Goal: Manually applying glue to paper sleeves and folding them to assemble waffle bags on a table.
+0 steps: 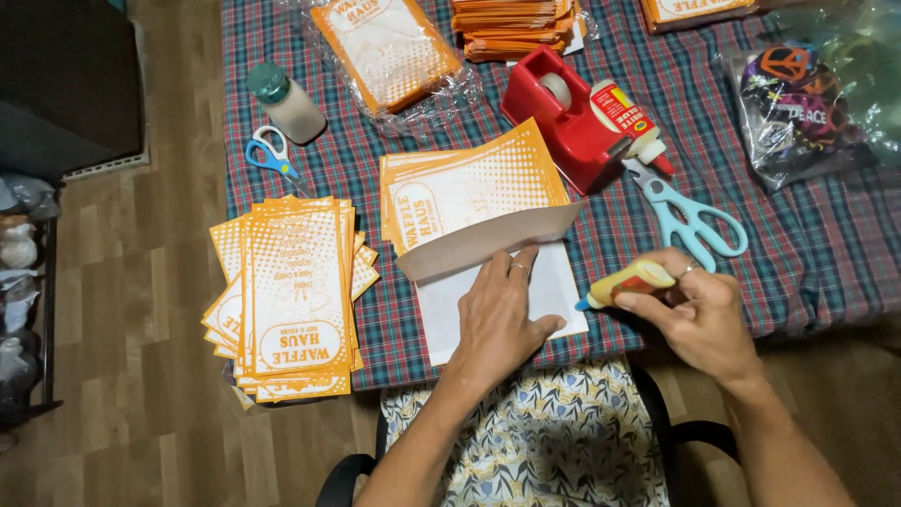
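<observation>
Two pairs of scissors are seen on the plaid-clothed surface (807,272): a small blue-handled pair (271,155) near the left edge and a larger pale-blue pair (693,218) on the right. Two glue bottles are counted apart from the one in hand: a white bottle with a green cap (285,101) and a white bottle with a red label (629,122) leaning on the red tape dispenser (563,117). One loose stack of orange-and-white printed paper bags (293,296) overhangs the left front edge.

The folded white-and-orange paper bag (469,221) lies at the front edge; the left hand (497,314) is pressed flat on its white underside, fingers spread, below the raised flap. The small yellow glue bottle (627,282) is gripped in the closed fingers of the right hand (699,314), its blue tip just beside the bag's right edge. Open cloth is left between the bag and the larger scissors.
</observation>
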